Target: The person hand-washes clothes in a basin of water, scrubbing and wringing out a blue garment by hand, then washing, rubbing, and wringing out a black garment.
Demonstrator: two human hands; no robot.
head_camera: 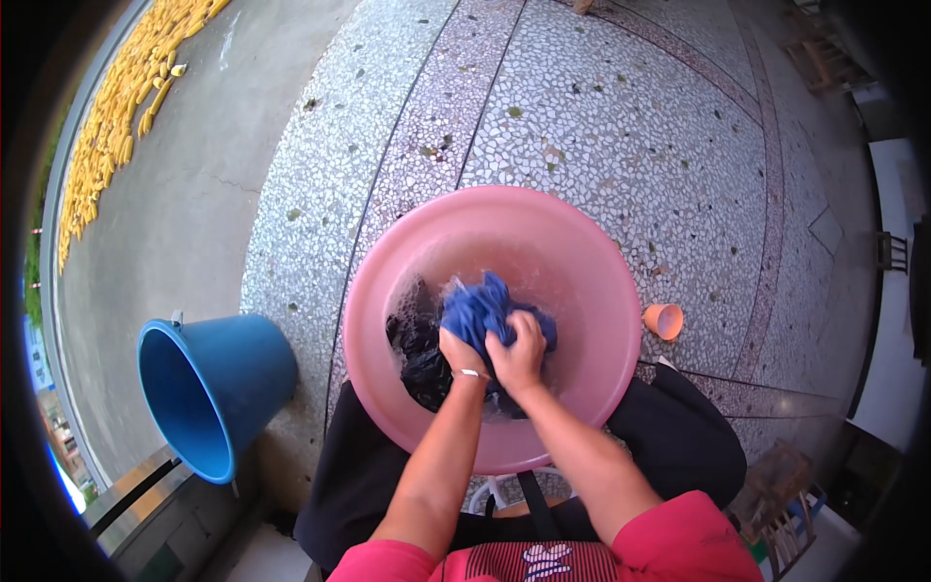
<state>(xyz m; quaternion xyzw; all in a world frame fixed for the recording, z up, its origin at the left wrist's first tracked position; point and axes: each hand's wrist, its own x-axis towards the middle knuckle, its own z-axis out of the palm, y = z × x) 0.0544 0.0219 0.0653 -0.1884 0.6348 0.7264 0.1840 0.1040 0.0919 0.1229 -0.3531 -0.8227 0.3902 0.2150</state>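
Between my knees stands a large pink plastic basin (494,207) with soapy water in it. Both hands are over its middle, gripping a wet, bunched blue cloth (473,309). My left hand (463,353), with a bracelet at the wrist, holds the cloth from below on its left side. On the right side, my right hand (520,353) has its fingers curled into the folds. Dark wet fabric (422,364) lies in the water along the basin's left side, with suds around it. Part of the blue cloth is hidden by my hands.
A blue plastic bucket (254,371) is at the left, its mouth facing left. Right of the basin, a small orange cup (663,321) lies on the terrazzo floor (582,131). Yellow corn cobs (109,138) cover the ground far left. Wooden chairs (825,62) stand at the upper right.
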